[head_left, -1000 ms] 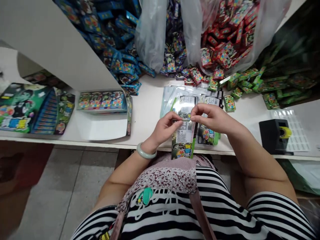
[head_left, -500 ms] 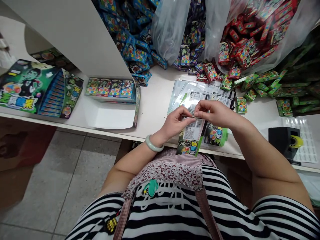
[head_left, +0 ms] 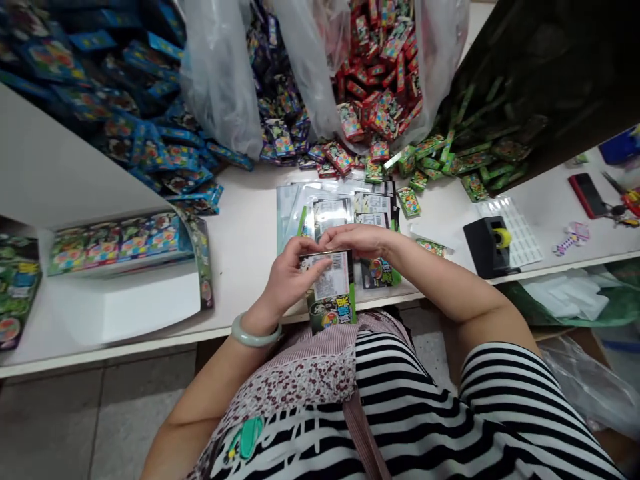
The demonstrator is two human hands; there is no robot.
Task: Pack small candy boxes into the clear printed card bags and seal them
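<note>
At the front edge of the table I hold a black and green printed candy bag (head_left: 333, 303) with a white barcode label. My left hand (head_left: 295, 273) is closed on its upper left part, thumb lying across the label. The bent fingers of my right hand (head_left: 355, 240) are pinched together at the bag's top edge, close to the left fingertips; they partly hide that edge. Just beyond and beside my hands lie more flat bags, some clear and some printed (head_left: 377, 272), overlapping one another.
Heaps of small blue (head_left: 170, 160), purple (head_left: 283, 137), red (head_left: 385, 110) and green boxes (head_left: 430, 157) lie along the back, between plastic bag walls (head_left: 220, 80). An open display carton (head_left: 150, 307) stands left. A black tape dispenser (head_left: 485, 247) is at the right.
My view has swung to the right, so more of the table's right side shows. My right hand has lowered and flattened over the bag's top edge; both hands stay on the bag.
</note>
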